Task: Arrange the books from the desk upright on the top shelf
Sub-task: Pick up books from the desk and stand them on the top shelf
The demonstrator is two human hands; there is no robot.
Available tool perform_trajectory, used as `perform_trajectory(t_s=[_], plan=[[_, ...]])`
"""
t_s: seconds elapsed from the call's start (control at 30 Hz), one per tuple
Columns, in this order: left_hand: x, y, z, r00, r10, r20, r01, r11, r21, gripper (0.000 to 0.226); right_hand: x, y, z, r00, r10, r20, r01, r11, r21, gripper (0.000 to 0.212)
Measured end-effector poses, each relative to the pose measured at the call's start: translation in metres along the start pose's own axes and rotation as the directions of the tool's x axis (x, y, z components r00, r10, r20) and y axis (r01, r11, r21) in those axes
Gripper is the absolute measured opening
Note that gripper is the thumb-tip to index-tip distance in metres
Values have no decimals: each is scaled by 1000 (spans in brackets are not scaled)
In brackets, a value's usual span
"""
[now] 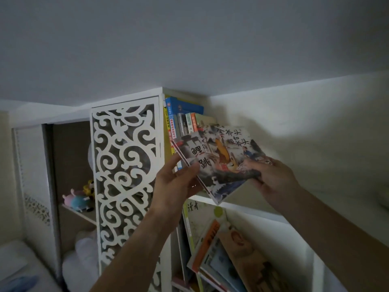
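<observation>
Two thin picture books (221,163), their covers painted in ink-wash style with large black characters, are being held tilted in front of the top shelf (248,207), fanned slightly so that the one behind is showing above and to the right of the one in front. Their lower corner is hanging just over the shelf's white front edge, and I cannot tell whether it is touching the board. The left hand (174,182) is gripping the books at their left edge, thumb lying across the front cover and fingers going behind. The right hand (271,175) is holding the right side, fingers curling over the cover near its lower right corner. Behind the held books, a row of upright books (185,121) is already standing at the left end of the top shelf, with a tall blue one and a yellow spine nearest the side wall and shorter spines beside them. On the shelf below, several larger leaning books (221,249) are slumping at an angle, one with an orange spine. To the left, a white carved panel (126,165) with scrolling cut-outs is standing beside the bookcase. Further left, in an open beige compartment, small plush toys (79,199) in pink, blue and yellow are sitting on a ledge.
</observation>
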State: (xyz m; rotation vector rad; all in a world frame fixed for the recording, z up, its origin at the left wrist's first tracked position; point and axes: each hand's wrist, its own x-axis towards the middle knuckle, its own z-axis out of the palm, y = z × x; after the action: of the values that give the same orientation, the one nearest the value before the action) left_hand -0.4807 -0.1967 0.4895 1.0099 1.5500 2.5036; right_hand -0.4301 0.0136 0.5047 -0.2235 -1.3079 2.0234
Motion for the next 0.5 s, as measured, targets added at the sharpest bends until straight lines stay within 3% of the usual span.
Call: perform_trajectory(t_s=[0.1, 0.27, 0.4, 0.5], plan=[[0, -9, 7, 999, 42, -22, -41, 999, 32, 27, -3, -4, -12, 998, -3, -70, 1, 1000, -30, 22], [-3, -11, 15, 992, 62, -111, -59, 998, 32, 26, -18, -8, -26, 999, -8, -33, 6, 997, -76, 14], [-16, -15, 20, 969, 128, -212, -111, 990, 92, 27, -46, -6, -40, 996, -67, 66, 82, 963, -255, 13], [-27, -17, 26, 970, 180, -164, -152, 973, 171, 27, -63, -3, -47, 991, -111, 74, 130, 930, -343, 15]])
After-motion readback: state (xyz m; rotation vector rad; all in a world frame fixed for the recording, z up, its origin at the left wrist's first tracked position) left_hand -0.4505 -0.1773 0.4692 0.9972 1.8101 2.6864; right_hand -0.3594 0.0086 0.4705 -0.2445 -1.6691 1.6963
